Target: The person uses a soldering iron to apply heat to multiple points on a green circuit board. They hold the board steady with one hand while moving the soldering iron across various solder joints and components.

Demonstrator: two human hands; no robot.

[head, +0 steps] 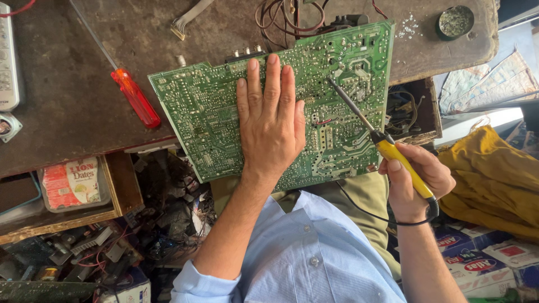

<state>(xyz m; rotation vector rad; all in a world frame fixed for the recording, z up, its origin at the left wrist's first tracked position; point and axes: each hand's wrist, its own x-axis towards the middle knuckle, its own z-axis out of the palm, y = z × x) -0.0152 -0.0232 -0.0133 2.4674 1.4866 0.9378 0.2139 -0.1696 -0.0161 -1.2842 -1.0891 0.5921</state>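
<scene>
Round tin (pixel 455 21) at bench corner holds greyish crumbs; clear tub (pixel 74 183) sits in wooden tray below bench edge. Red screwdriver (pixel 135 97) lies beside circuit board (pixel 208 106); wires behind it. Left hand (pixel 271 120) flat on board, fingers pressed together. Right hand (pixel 412 179) wraps yellow soldering iron (pixel 382 141), tip touching board's upper right

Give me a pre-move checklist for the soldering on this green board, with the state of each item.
1. Left hand flat on the circuit board, steadying it: ok.
2. Right hand grips the yellow-handled soldering iron: ok.
3. Iron tip on the board's solder side: ok.
4. Left fingers apart from the tip: ok.
5. Board fully supported: not ok, its near edge overhangs the bench.
6. Iron hot: cannot tell.
</scene>
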